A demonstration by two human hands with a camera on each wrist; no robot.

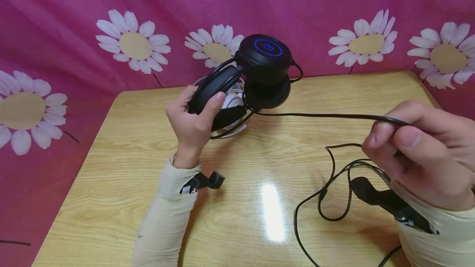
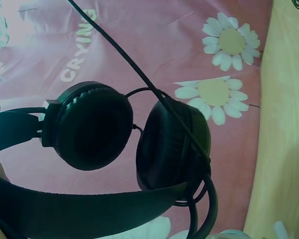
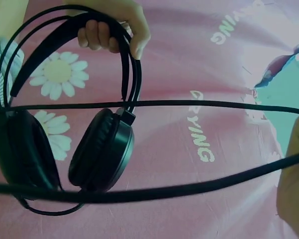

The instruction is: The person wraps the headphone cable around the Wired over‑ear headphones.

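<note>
My left hand [image 1: 191,118] grips the padded headband of a pair of black over-ear headphones [image 1: 264,63], holding them up over the back of the table. A blue ring and logo show on one ear cup. In the left wrist view both ear cushions [image 2: 97,127] face inward, with the headband [image 2: 84,214] below them. The thumb and fingers of my right hand [image 1: 426,151] pinch the black headphone cable [image 1: 315,115], which runs nearly straight from the headphones. In the right wrist view the cable [image 3: 189,103] crosses in front of the headband.
More of the cable lies in loose loops [image 1: 334,184] on the wooden table [image 1: 122,168], beside my right wrist. Behind the headphones stands a white, round container [image 1: 237,129], mostly hidden. A pink cloth with daisies [image 1: 289,3] hangs along the table's back and sides.
</note>
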